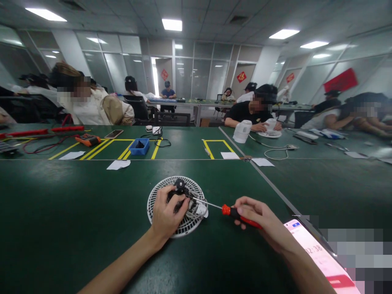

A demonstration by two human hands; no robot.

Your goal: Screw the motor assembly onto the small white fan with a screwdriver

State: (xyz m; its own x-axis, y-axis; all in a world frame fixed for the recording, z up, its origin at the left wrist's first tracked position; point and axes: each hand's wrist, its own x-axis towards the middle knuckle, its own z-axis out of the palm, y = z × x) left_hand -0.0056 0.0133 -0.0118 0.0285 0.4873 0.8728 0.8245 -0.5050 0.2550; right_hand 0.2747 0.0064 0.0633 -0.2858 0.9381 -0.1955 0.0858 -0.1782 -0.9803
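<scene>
At the lower centre of the frame, a round white plastic grille (158,188) is laid flat on a dark green worktop (76,204). On it, a compact black mechanical assembly (180,184) is gripped by the left hand (168,212), its fingers curled over the parts. A screwdriver with a red-and-black handle and slim metal shaft (226,210) is grasped around its handle by the right hand (251,210), and its tip is brought to the assembly's right side; whether a screw head is engaged cannot be told. Pale looped cable (192,210) and a white tag (202,210) are gathered at the grille's right.

The work is judged to be partway: the assembly is left uncovered and the cable is attached or bundled close by, but the work at the screwdriver's tip appears unfinished. How many fastenings are done or left cannot be made out beneath the fingers.

At the lower right, a lit phone with a pink screen (318,253) is seen; above the grille, to the upper left, a small blue plastic tray (139,151) is placed.
</scene>
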